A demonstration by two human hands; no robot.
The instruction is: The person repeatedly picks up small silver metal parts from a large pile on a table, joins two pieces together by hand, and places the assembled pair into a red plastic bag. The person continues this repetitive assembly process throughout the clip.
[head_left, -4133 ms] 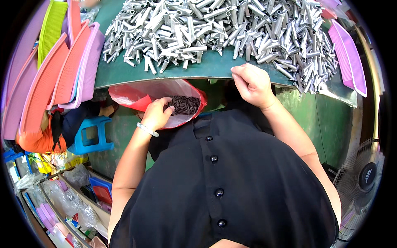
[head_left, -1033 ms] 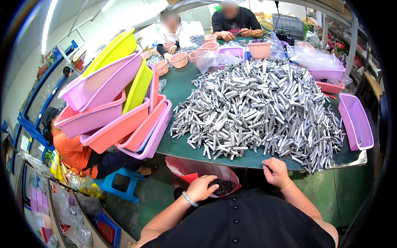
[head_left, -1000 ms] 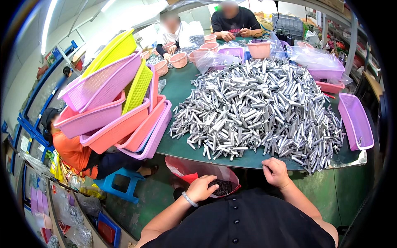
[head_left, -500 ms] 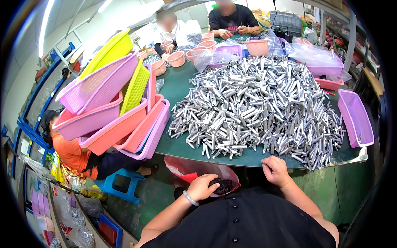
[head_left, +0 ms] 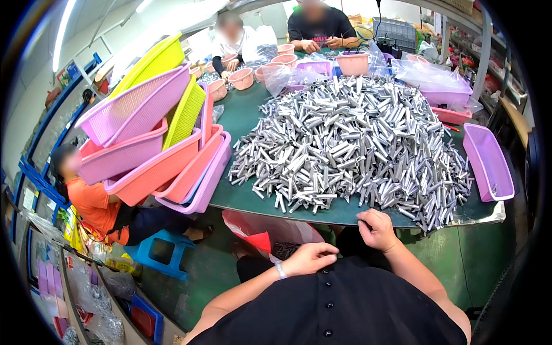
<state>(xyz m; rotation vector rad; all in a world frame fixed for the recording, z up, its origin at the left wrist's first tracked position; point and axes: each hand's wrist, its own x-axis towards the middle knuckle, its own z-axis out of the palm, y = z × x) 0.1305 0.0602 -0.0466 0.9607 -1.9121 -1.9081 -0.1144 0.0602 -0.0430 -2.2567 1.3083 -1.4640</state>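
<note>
My left hand, with a pale bracelet at its wrist, is in front of my dark buttoned top. Its fingers are bent together, hiding whatever they may hold. Beside it, below the table edge, a red and white sack gapes open with small dark pieces inside. Curled closed at the table's front edge is my right hand; its grip conceals any contents. Just beyond it, a large heap of short silvery metal tubes covers much of the green tabletop.
Purple, coral and yellow-green baskets lean stacked at the table's left. A purple basket sits at the right corner. Two people work across the table among small pink baskets. Another person in orange sits left, near a blue stool.
My left hand has moved right, away from over the sack's mouth to in front of my top. My right hand has shifted slightly left and up. The whole view has shifted a little.
</note>
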